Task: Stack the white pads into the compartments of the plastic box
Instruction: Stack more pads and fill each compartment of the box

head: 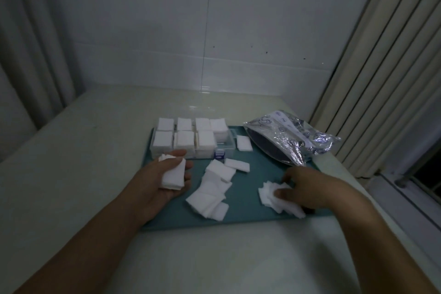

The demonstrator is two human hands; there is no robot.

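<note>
While seemingly soft, square white pads (210, 192).

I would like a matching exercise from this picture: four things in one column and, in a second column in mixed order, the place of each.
Things:
1. box
2. bag
3. left hand
4. right hand

Places:
A. on fanned pads at the tray's right
B. far left of the tray, full of pads
C. holding a pad stack near the box
D. at the tray's far right corner

Pairs: 1-B, 2-D, 3-C, 4-A
</note>
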